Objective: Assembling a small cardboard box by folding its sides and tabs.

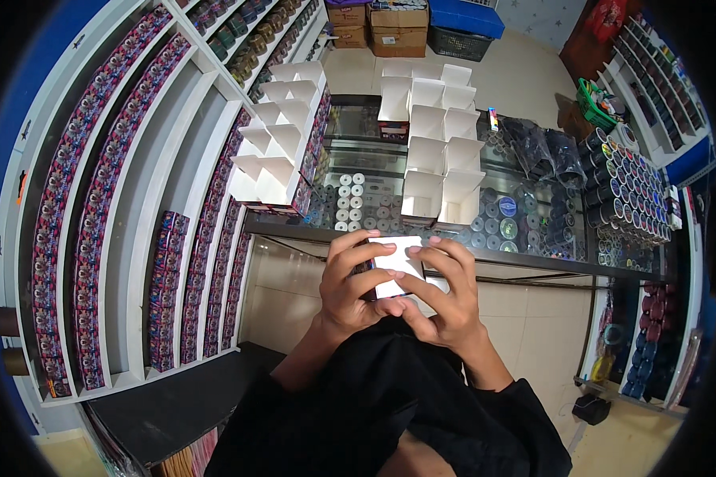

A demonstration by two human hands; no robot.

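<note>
A small cardboard box [396, 269] with a white face and dark patterned sides is held in front of my body. My left hand [352, 278] grips its left side, fingers bent over the white face. From the right, my right hand [445, 290] curls round it with fingertips on the same face. Both thumbs meet at the box's near edge. Beyond the hands, on a glass display counter [358, 155], stand a row of open-topped white boxes [422, 191] and another row of open boxes [266, 179] with colourful printed sides.
To the left, white shelves [139, 238] hold rows of colourful printed boxes [163, 294]. Stacked spools [624, 191] and black plastic bags [545, 151] sit on the counter's right part. Cardboard cartons [398, 32] and a blue-lidded crate [461, 40] stand on the floor behind.
</note>
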